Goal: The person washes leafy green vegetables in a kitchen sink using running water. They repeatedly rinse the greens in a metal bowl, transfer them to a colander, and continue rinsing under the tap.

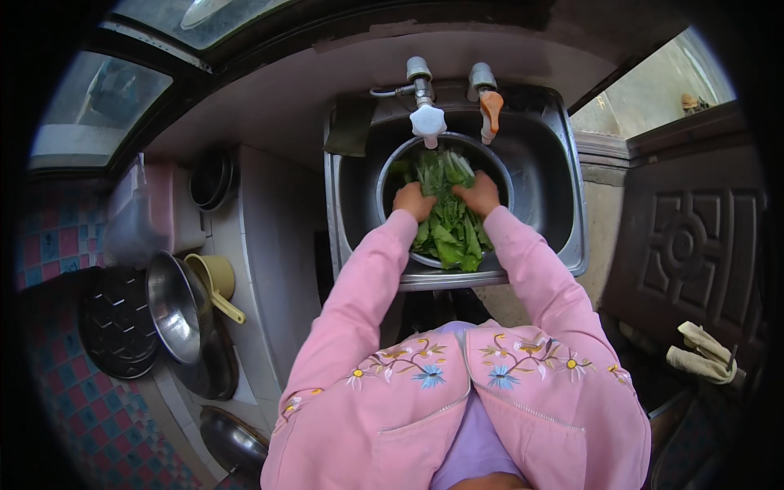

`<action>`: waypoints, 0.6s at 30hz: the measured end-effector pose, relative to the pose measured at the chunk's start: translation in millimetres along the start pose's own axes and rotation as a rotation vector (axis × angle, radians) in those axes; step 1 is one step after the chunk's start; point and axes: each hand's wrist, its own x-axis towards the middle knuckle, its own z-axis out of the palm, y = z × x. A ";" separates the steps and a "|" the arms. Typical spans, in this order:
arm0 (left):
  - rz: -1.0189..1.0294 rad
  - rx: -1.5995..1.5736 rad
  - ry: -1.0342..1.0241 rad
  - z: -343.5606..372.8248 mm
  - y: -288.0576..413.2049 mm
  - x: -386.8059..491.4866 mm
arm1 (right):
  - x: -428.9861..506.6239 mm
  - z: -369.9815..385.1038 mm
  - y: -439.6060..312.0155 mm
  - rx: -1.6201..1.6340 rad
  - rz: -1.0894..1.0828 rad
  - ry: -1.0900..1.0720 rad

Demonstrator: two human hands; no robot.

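A bunch of leafy greens [450, 226] fills much of a round metal basin [383, 177] that stands in the stainless steel sink [545, 165]. My left hand [414, 201] grips the bunch from its left side. From the right, my right hand [479, 195] has its fingers around the same greens near the pale stalks. The leaves spread towards me over the basin's near rim. Above the far rim hangs a tap with a white knob [427, 121]. My fingertips are partly hidden among the leaves.
A second tap with an orange lever [491, 105] is at the back right. A dark cloth [350, 127] drapes over the sink's left corner. On the left counter are a metal bowl [177, 306], a yellow dipper [214, 278] and a pan lid [233, 438]. A cloth [701, 355] hangs at right.
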 end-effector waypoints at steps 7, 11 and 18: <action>0.018 -0.568 -0.018 -42.8 -42.7 -24.5 | -11.6 -47.2 13.0 0.564 0.024 -0.073; 0.166 0.037 0.149 -49.9 7.9 -43.9 | -12.9 -33.0 22.3 0.199 -0.158 0.122; 0.014 0.408 -0.036 6.6 29.9 -37.0 | -16.0 7.0 -1.5 -0.282 -0.144 0.071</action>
